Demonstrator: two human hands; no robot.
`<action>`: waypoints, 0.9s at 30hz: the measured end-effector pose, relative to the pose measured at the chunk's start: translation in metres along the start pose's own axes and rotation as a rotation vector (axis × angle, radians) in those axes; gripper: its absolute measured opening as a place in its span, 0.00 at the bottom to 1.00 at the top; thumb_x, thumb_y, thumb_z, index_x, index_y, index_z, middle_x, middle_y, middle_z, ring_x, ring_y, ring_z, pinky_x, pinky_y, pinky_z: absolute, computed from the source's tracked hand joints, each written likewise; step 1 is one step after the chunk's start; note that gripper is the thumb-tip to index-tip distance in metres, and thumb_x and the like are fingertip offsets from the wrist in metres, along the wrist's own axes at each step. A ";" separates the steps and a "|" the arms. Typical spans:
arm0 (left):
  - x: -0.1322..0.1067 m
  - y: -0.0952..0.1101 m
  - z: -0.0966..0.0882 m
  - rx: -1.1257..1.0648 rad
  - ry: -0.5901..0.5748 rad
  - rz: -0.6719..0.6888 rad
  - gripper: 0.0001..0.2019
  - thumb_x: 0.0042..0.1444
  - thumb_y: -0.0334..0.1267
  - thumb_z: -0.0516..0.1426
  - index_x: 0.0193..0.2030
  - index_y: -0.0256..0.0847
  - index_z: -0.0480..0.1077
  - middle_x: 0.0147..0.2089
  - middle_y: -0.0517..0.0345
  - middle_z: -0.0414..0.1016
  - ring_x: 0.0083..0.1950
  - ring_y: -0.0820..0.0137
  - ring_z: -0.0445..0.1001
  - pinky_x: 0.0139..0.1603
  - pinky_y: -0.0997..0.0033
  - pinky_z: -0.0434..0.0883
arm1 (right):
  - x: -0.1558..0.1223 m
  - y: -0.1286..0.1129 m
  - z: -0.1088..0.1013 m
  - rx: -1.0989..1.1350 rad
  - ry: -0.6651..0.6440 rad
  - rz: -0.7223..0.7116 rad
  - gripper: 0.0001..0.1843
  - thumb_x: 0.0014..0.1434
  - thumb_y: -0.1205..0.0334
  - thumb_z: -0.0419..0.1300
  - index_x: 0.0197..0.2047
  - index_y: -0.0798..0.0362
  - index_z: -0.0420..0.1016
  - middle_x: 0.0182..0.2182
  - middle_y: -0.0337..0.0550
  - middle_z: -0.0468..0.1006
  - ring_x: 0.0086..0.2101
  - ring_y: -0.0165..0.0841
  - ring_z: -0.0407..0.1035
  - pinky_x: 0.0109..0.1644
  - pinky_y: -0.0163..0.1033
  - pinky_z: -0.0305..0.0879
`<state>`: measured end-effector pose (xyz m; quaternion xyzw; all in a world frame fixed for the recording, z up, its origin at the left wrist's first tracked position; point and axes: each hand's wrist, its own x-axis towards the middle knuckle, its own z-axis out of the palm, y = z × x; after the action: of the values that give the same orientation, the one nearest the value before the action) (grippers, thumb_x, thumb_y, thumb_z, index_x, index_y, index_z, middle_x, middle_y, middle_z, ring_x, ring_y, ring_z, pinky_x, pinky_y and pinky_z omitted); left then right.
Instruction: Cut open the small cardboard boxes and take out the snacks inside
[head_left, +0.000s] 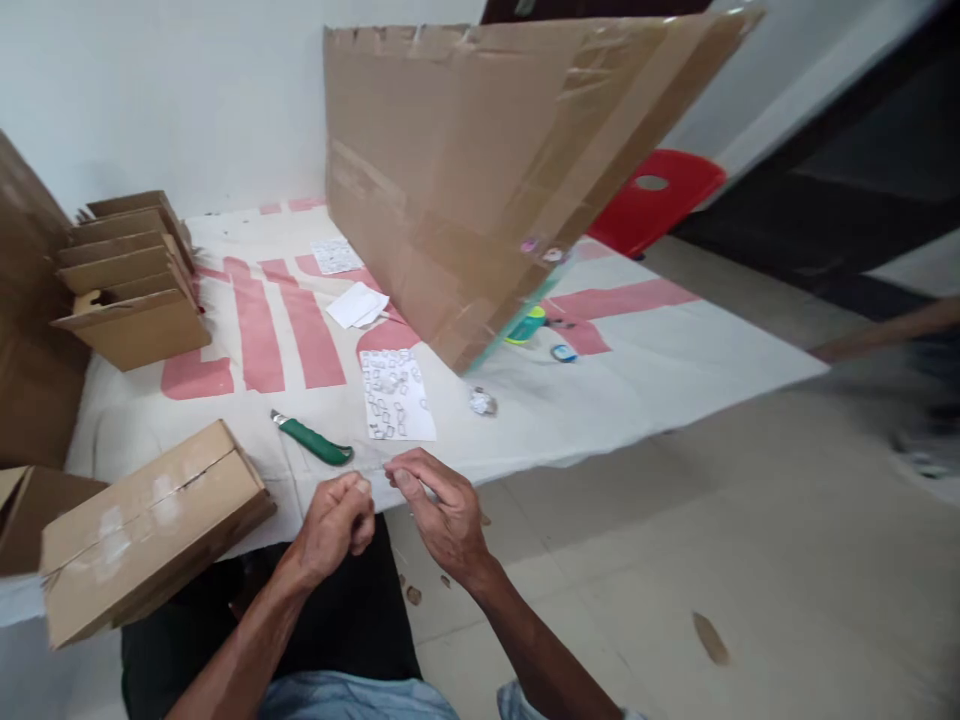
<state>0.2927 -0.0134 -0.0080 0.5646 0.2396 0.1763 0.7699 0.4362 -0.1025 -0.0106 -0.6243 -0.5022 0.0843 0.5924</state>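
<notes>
1. The table [675, 360] spanned the frame's middle.
2. A cardboard panel [450, 180] stood upper centre.
3. A cardboard box [150, 530] sat lower left.
4. Lower centre, the left hand [336, 525] was curled closed, apart from the bent right hand [448, 515], whose grip could not be told.
5. A doodled paper sheet [397, 400] lay mid-frame.
6. A green utility knife [313, 438] lay centre-left.
</notes>
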 end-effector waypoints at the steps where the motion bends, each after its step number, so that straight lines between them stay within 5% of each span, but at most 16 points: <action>1: -0.006 0.002 0.002 0.076 0.005 0.028 0.27 0.67 0.61 0.55 0.26 0.44 0.57 0.17 0.68 0.58 0.18 0.77 0.54 0.22 0.75 0.55 | -0.001 -0.008 0.002 0.012 -0.011 -0.010 0.13 0.73 0.61 0.57 0.37 0.50 0.81 0.31 0.41 0.80 0.32 0.34 0.75 0.38 0.39 0.72; 6: -0.048 0.026 0.006 0.438 0.016 0.237 0.12 0.68 0.40 0.55 0.32 0.40 0.69 0.26 0.60 0.71 0.28 0.73 0.68 0.34 0.72 0.66 | 0.011 -0.024 0.017 0.044 -0.016 -0.015 0.11 0.72 0.64 0.57 0.38 0.50 0.78 0.30 0.39 0.78 0.31 0.32 0.73 0.37 0.36 0.71; 10: -0.092 0.054 -0.006 0.679 0.170 0.494 0.10 0.68 0.28 0.51 0.39 0.39 0.73 0.31 0.55 0.77 0.32 0.71 0.73 0.37 0.70 0.70 | 0.026 -0.035 0.045 0.107 -0.134 -0.089 0.10 0.72 0.66 0.55 0.42 0.49 0.77 0.34 0.39 0.78 0.32 0.32 0.74 0.38 0.37 0.72; 14: -0.145 0.080 -0.042 0.842 0.404 0.749 0.14 0.68 0.23 0.50 0.35 0.40 0.73 0.35 0.53 0.78 0.36 0.70 0.76 0.38 0.71 0.72 | 0.032 -0.045 0.078 0.093 -0.234 -0.197 0.08 0.71 0.64 0.56 0.45 0.49 0.78 0.40 0.45 0.81 0.41 0.37 0.77 0.46 0.41 0.75; 17: -0.185 0.089 -0.085 0.981 0.747 0.853 0.15 0.65 0.21 0.53 0.31 0.41 0.73 0.36 0.56 0.77 0.38 0.70 0.77 0.42 0.70 0.73 | 0.031 -0.047 0.099 0.042 -0.294 -0.220 0.10 0.70 0.61 0.58 0.50 0.49 0.78 0.47 0.50 0.81 0.48 0.41 0.77 0.52 0.47 0.75; 19: -0.205 0.087 -0.117 1.034 0.987 0.794 0.13 0.62 0.24 0.56 0.30 0.42 0.73 0.37 0.57 0.78 0.41 0.69 0.78 0.47 0.68 0.74 | 0.027 -0.045 0.109 0.022 -0.325 -0.213 0.12 0.70 0.59 0.57 0.52 0.50 0.78 0.50 0.52 0.81 0.50 0.43 0.77 0.53 0.48 0.76; 21: -0.218 0.077 -0.146 0.967 1.054 0.644 0.05 0.61 0.31 0.60 0.34 0.42 0.77 0.45 0.54 0.80 0.48 0.64 0.80 0.50 0.65 0.75 | 0.023 -0.043 0.116 0.022 -0.342 -0.187 0.14 0.71 0.58 0.55 0.53 0.51 0.78 0.50 0.53 0.81 0.51 0.43 0.77 0.51 0.47 0.76; 22: -0.220 0.071 -0.159 0.895 1.018 0.559 0.02 0.61 0.36 0.63 0.38 0.42 0.78 0.51 0.50 0.80 0.53 0.61 0.80 0.51 0.64 0.76 | 0.021 -0.042 0.118 0.024 -0.347 -0.167 0.15 0.71 0.58 0.54 0.53 0.51 0.78 0.50 0.53 0.81 0.50 0.43 0.77 0.50 0.46 0.77; 27: -0.216 0.043 -0.188 0.555 0.729 0.370 0.25 0.53 0.49 0.70 0.55 0.45 0.73 0.75 0.41 0.63 0.73 0.48 0.68 0.61 0.55 0.74 | 0.010 -0.043 0.118 0.031 -0.366 -0.083 0.17 0.71 0.54 0.53 0.54 0.51 0.78 0.51 0.52 0.82 0.48 0.42 0.78 0.46 0.45 0.77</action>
<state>0.0076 0.0300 0.0232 0.6832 0.4269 0.4255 0.4123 0.3354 -0.0270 -0.0038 -0.5684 -0.6253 0.1795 0.5037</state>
